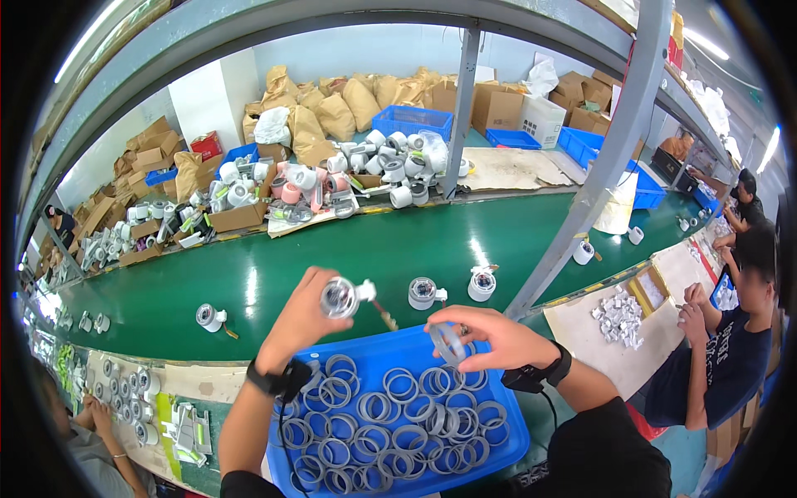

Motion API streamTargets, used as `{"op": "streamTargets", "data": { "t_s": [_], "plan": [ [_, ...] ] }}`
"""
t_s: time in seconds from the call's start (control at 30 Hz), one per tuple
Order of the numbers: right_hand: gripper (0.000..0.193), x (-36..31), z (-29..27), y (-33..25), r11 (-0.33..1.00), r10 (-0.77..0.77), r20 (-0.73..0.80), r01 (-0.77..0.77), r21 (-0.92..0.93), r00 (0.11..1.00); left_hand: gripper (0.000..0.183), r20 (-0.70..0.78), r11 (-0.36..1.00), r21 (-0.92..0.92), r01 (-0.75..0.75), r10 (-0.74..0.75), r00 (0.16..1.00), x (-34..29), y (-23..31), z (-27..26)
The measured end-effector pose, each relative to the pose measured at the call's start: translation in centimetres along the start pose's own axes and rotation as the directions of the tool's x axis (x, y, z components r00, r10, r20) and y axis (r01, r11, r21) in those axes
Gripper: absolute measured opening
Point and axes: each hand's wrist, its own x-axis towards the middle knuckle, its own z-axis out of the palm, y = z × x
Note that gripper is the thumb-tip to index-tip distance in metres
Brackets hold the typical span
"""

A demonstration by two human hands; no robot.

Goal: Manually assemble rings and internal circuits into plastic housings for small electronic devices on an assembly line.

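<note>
My left hand (300, 314) is closed round a small white round housing (339, 297) with a clear, dark-centred face, held over the belt's near edge. A short white stub and a wire stick out from its right side. My right hand (505, 339) pinches a grey ring (447, 344) between thumb and fingers, a little to the right of the housing and apart from it. Below both hands lies a blue tray (520, 427) holding many loose grey rings (334, 452), some overlapping. Dark bands with cables circle both my wrists.
A green conveyor belt (365, 241) runs across, carrying similar white housings (422, 292). A slanted metal post (581, 224) rises at right. Heaped white parts (398, 162) lie beyond the belt. People work at left and right; the right-hand person (714, 349) sits by small white pieces (618, 319).
</note>
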Motion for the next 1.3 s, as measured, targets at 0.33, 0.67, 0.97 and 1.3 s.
{"op": "streamTargets", "data": {
  "t_s": [0.33, 0.67, 0.97, 1.3],
  "plan": [
    [0.072, -2.4, 3.5, 0.7, 0.715, -0.347, -0.136, 0.356, 0.602, 0.928, 0.079, -0.198, 0.660, -0.740, 0.132, -0.401, 0.894, -14.6, 10.4, 4.3],
    [0.070, -6.0, 4.9, -0.8, 0.932, -0.286, -0.270, 0.332, 0.145, 0.920, 0.086, -0.210, 0.394, -0.918, -0.047, -0.382, 0.900, -13.0, 14.6, 10.9],
    [0.060, -6.5, 5.7, -2.1, 0.912, -0.364, -0.448, 0.410, 0.007, 0.816, 0.084, -0.120, 0.220, -0.975, -0.036, -0.381, 0.917, -11.7, 16.2, 10.6],
    [0.064, -5.7, 6.7, -2.5, 0.825, -0.518, -0.428, 0.564, -0.021, 0.741, 0.089, -0.157, 0.244, -0.968, -0.054, -0.429, 0.890, -12.1, 16.3, 11.0]
  ]
}}
